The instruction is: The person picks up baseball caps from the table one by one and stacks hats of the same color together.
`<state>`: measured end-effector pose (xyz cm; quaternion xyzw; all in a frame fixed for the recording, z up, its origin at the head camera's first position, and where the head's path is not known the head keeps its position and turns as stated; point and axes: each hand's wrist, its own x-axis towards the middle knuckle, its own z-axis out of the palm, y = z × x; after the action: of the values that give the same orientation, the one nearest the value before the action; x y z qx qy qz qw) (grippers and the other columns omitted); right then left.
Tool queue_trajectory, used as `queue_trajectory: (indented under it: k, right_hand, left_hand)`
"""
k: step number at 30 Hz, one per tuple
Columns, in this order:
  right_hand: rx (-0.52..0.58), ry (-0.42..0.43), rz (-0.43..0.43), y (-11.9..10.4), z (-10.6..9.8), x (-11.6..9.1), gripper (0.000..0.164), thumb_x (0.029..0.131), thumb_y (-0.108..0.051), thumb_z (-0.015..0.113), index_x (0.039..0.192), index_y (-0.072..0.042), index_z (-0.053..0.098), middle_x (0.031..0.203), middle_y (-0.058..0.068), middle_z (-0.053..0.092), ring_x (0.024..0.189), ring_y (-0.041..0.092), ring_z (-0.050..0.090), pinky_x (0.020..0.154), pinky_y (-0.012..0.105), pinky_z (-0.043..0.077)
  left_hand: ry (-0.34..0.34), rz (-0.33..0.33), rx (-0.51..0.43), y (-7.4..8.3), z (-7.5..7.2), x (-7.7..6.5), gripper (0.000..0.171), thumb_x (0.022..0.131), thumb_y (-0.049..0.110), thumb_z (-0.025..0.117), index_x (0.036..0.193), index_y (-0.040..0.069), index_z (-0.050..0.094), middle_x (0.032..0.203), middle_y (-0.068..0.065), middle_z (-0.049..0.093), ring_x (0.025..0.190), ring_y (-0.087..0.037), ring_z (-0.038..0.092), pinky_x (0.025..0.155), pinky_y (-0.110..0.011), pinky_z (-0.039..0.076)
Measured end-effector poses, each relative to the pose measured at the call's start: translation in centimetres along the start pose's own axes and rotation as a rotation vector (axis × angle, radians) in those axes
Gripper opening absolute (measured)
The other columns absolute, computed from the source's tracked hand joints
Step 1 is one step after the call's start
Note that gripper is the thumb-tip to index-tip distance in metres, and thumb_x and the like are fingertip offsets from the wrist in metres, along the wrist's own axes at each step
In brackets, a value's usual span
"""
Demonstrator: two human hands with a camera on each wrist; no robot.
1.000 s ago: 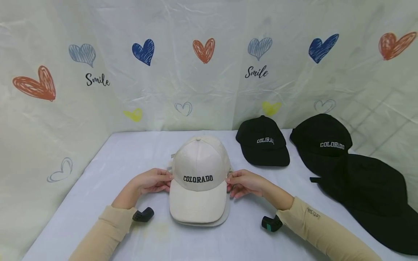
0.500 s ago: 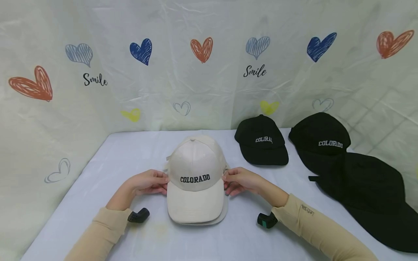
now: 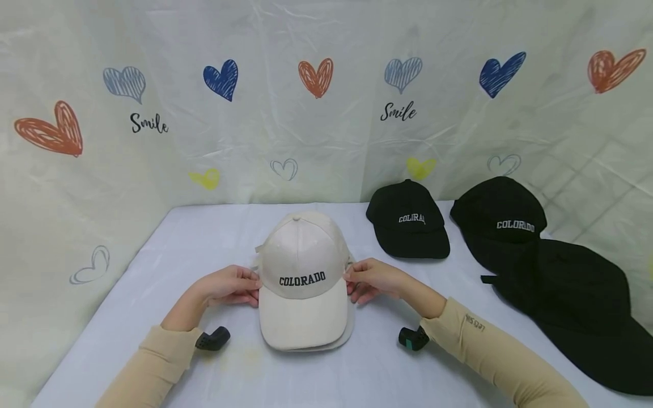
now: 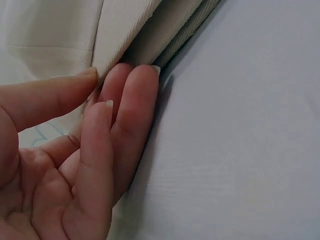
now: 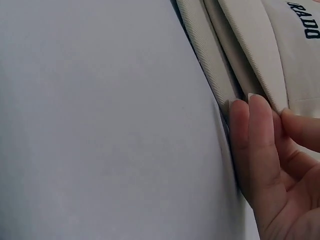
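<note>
A cream baseball cap (image 3: 303,323) with dark COLORADO lettering sits in the middle of the table, brim toward me. Beneath it a second pale cap (image 3: 348,331) shows as an edge along the right of the brim; most of it is hidden. My left hand (image 3: 232,286) pinches the upper cap's left side where brim meets crown. On the opposite side, my right hand (image 3: 374,279) pinches the matching spot. In the left wrist view, thumb and fingers (image 4: 137,95) meet at the brim's corner. The right wrist view shows two stacked brims (image 5: 252,55) beside the fingertips.
A small black cap (image 3: 408,221) lies at the back of the table. Right of it are another black cap (image 3: 500,209) and a larger-looking black one (image 3: 586,283) overlapping it near the right edge. A heart-printed white sheet (image 3: 316,136) hangs behind the white table (image 3: 204,226).
The upper cream cap and both hands have shifted slightly left, and the cap has turned a little. Both hands keep their pinch on its sides. The black caps have stayed in place.
</note>
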<state>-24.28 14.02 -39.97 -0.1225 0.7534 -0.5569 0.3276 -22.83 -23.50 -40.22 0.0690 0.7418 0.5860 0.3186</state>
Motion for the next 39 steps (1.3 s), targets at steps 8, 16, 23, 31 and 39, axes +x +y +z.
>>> queue_trajectory:
  k: [8, 16, 23, 31, 39]
  right_hand:
    - [-0.14, 0.024, -0.089, -0.2, -0.5, -0.8, 0.021, 0.103, -0.015, 0.061, 0.099, 0.005, 0.065, 0.091, 0.009, 0.068, 0.076, 0.019, 0.068, 0.07, 0.034, 0.061]
    - [-0.196, 0.101, -0.153, -1.4, -1.6, -3.5, 0.026, 0.102, -0.014, 0.063, 0.111, 0.01, 0.066, 0.096, 0.019, 0.069, 0.082, 0.022, 0.068, 0.076, 0.038, 0.062]
    - [-0.221, 0.138, -0.213, -2.5, -2.4, -5.8, 0.026, 0.103, -0.01, 0.061, 0.116, 0.013, 0.063, 0.102, 0.027, 0.066, 0.086, 0.029, 0.069, 0.079, 0.038, 0.061]
    - [-0.323, 0.206, -0.335, -3.1, -3.4, -8.4, 0.018, 0.102, -0.01, 0.063, 0.112, 0.004, 0.067, 0.103, 0.017, 0.07, 0.09, 0.03, 0.069, 0.078, 0.034, 0.061]
    - [-0.352, 0.304, -0.373, -3.2, -5.6, -9.9, 0.02, 0.103, -0.01, 0.062, 0.115, 0.005, 0.066, 0.102, 0.014, 0.069, 0.089, 0.028, 0.071, 0.079, 0.031, 0.06]
  left_hand:
    - [0.121, 0.024, 0.172, 0.6, 0.7, -0.8, 0.016, 0.1, 0.016, 0.067, 0.098, 0.0, 0.068, 0.084, -0.006, 0.07, 0.075, -0.016, 0.068, 0.07, -0.025, 0.058]
    - [0.177, 0.074, 0.266, 3.1, 1.1, -3.0, 0.031, 0.101, 0.03, 0.067, 0.112, 0.001, 0.069, 0.098, -0.007, 0.07, 0.094, -0.022, 0.068, 0.088, -0.041, 0.056]
    - [0.103, 0.221, 0.188, 5.2, 2.8, -4.0, 0.032, 0.102, 0.023, 0.065, 0.121, -0.003, 0.067, 0.1, -0.01, 0.069, 0.098, -0.024, 0.068, 0.088, -0.04, 0.056]
    - [0.069, 0.416, 0.031, 7.6, 8.0, -3.4, 0.035, 0.101, 0.014, 0.065, 0.127, -0.008, 0.062, 0.109, -0.017, 0.069, 0.095, -0.022, 0.069, 0.086, -0.038, 0.058]
    - [0.034, 0.497, -0.137, 10.9, 14.1, -1.5, 0.032, 0.102, 0.009, 0.061, 0.131, -0.005, 0.062, 0.107, -0.007, 0.069, 0.093, -0.018, 0.069, 0.086, -0.034, 0.059]
